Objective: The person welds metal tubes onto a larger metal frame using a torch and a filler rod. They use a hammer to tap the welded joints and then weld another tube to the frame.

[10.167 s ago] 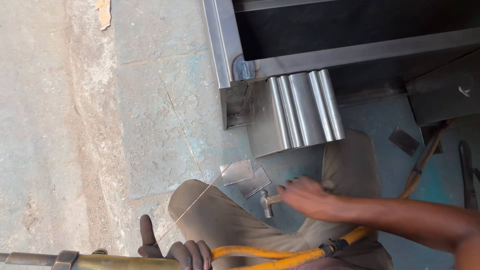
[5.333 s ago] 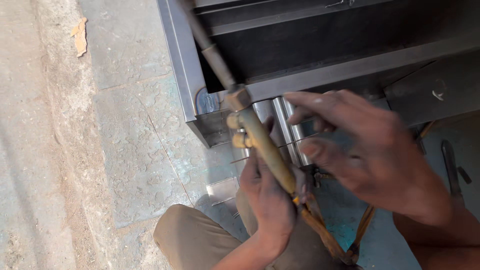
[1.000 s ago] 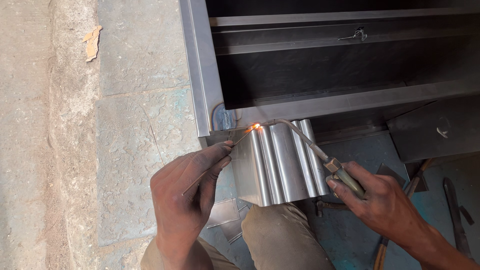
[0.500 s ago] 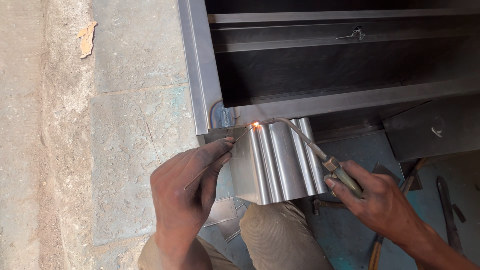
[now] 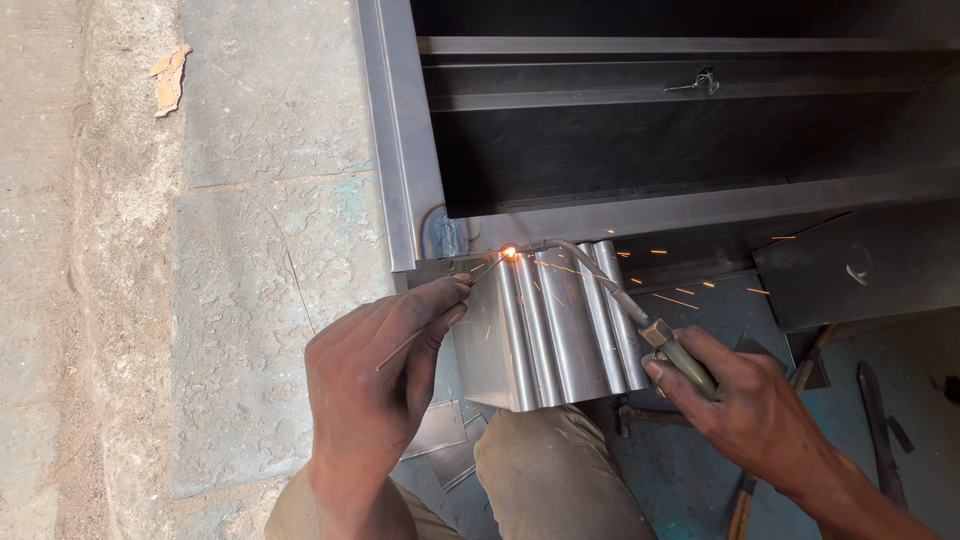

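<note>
At the lower left corner of one dark steel cabinet frame point(image 5: 400, 150), one ribbed metal piece point(image 5: 560, 325) with four rounded ridges stands against the frame. The left hand point(image 5: 375, 385) pinches one thin filler rod point(image 5: 430, 325) in closed fingers. The right hand point(image 5: 750, 410) grips one torch point(image 5: 620, 300); its tip sparks at the piece's top edge. Two flat metal scraps point(image 5: 445, 440) lie on the floor.

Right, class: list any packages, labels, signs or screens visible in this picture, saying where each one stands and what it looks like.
None of those show here: only bare metal parts, tools, concrete floor and the person's two hands at work.
</note>
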